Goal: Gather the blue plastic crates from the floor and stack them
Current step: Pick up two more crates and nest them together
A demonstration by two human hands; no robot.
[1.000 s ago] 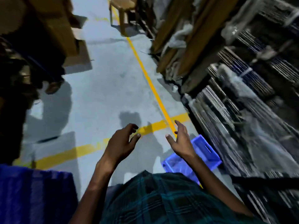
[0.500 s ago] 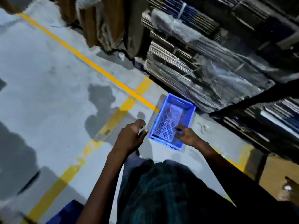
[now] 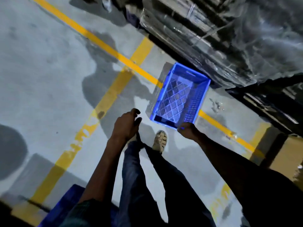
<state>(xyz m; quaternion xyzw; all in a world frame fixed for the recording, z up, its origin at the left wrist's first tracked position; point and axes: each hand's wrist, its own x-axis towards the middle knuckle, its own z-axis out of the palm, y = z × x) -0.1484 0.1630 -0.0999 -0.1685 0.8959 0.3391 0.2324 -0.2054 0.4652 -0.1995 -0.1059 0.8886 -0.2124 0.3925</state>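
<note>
The blue crate sits on the floor, its long axis running away from the right hand, which appears closed on the near rim. The left hand hangs half-curled and empty, just left of that rim.

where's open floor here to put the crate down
Widest bare patch: grey floor left of the yellow lines. A smaller one lies between the crossing line and the left hand. Crowded: wrapped stacks right beside the blue crate, held at its near rim by the right hand; another blue crate bottom left.
</note>
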